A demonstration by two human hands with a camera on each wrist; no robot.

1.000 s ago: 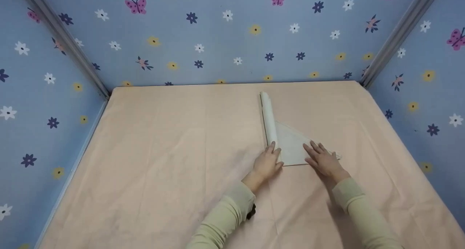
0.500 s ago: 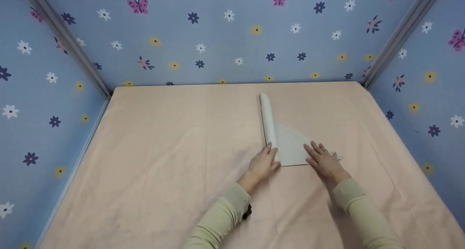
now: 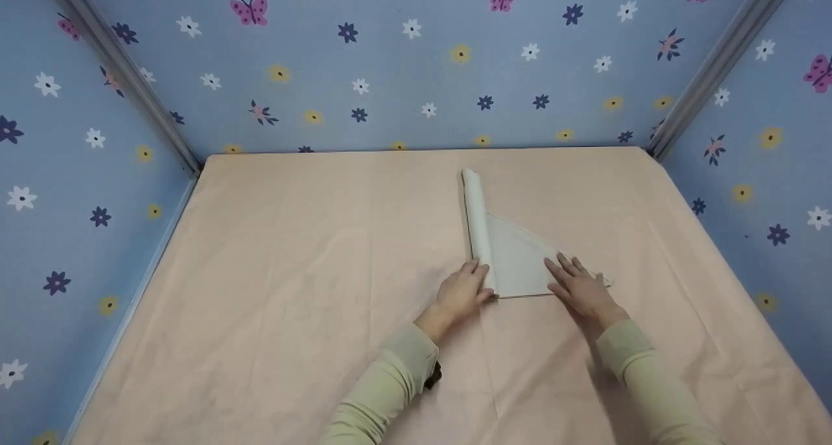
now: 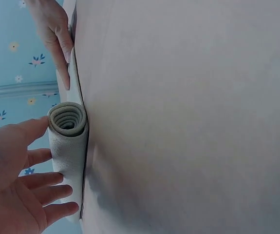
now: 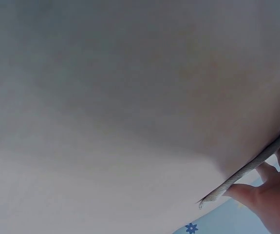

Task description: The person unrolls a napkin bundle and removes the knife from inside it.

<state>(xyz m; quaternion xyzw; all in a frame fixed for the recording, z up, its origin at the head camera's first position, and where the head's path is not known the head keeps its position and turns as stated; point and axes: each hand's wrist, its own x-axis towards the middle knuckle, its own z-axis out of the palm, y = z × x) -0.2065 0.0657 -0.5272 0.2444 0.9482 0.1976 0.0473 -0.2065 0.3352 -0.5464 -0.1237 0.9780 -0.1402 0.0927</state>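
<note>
A pale green cloth (image 3: 518, 256) lies on the covered table, part rolled and part flat. Its rolled part (image 3: 478, 217) runs away from me on the left side, and in the left wrist view the near end shows a spiral of several layers (image 4: 67, 119). My left hand (image 3: 460, 292) is at the near end of the roll, fingers fairly straight and spread along its side, thumb by the spiral end. My right hand (image 3: 583, 290) rests with extended fingers on the right corner of the flat part, whose far edge slants down toward that hand.
A peach cover with creases (image 3: 279, 289) spreads over the whole table top. Blue walls with flowers and butterflies (image 3: 390, 62) stand at the back and both sides, with grey metal posts (image 3: 715, 68) in the corners.
My left hand and the roll have moved a little to the left, and the flat stretch between the hands has grown wider. My right hand has stayed in place.
</note>
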